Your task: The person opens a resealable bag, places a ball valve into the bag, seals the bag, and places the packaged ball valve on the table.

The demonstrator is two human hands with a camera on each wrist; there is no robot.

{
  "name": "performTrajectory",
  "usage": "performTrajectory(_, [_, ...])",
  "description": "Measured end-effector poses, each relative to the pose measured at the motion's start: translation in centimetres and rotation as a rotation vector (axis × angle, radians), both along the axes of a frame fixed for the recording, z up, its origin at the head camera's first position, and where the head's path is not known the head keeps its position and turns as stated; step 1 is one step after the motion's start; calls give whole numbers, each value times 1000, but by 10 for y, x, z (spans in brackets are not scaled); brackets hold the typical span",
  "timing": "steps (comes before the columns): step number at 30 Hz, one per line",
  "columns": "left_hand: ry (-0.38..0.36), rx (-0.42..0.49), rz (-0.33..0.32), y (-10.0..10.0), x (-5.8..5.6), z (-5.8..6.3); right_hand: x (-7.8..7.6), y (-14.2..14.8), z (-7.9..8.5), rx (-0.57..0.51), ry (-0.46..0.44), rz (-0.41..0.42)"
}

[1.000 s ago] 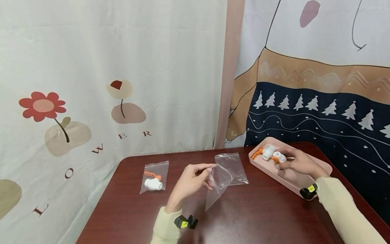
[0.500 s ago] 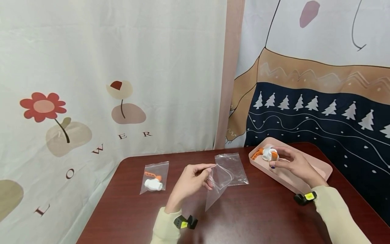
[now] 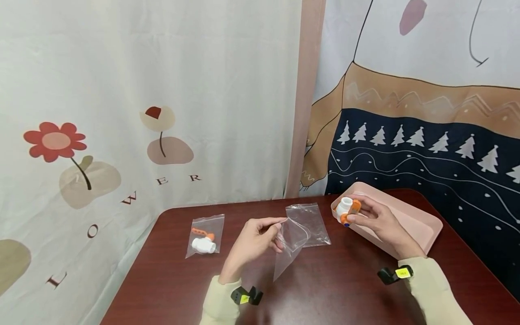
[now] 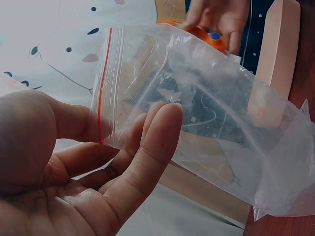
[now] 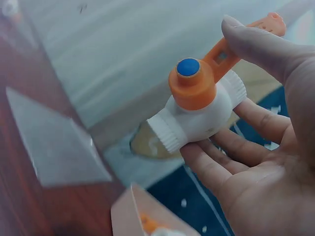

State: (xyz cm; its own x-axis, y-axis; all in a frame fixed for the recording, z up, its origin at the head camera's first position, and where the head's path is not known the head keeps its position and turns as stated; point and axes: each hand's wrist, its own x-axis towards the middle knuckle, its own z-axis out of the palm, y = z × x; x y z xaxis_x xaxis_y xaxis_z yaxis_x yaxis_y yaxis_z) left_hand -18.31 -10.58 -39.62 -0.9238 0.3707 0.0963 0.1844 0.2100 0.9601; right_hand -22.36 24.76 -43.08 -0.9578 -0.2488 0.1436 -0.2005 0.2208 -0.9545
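Observation:
My right hand [image 3: 382, 223] grips a white plastic ball valve [image 3: 344, 207] with an orange lever, raised over the tray's left end. In the right wrist view the thumb lies on the lever [image 5: 224, 56], and the fingers support the white body [image 5: 204, 118]; a blue cap tops the stem. My left hand [image 3: 253, 241] pinches a clear zip bag [image 4: 211, 118] near its red-striped seal, and the bag hangs to the right. In the pink tray [image 3: 420, 221] another valve [image 5: 150, 223] is mostly hidden behind the held one.
A second clear zip bag [image 3: 317, 219] lies flat on the dark red table [image 3: 162, 289] behind the held bag. At the left lies a zip bag [image 3: 219, 225] with a white and orange valve [image 3: 204, 245] inside. Printed curtains [image 3: 243, 113] hang behind the table.
My right hand has lifted the valve out of the tray and brought it left and nearer, turning it on the way. The left hand and its bag have stayed still.

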Motion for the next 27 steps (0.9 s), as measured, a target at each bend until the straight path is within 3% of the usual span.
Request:
performTrajectory(7, [1, 4, 8, 0, -1, -1, 9, -26, 16, -173, 28, 127])
performTrajectory(15, [-7, 4, -6, 2, 0, -4, 23, -51, 30, -174, 42, 125])
performTrajectory(27, [-21, -9, 16, 6, -2, -6, 39, -78, 49, -295, 127, 270])
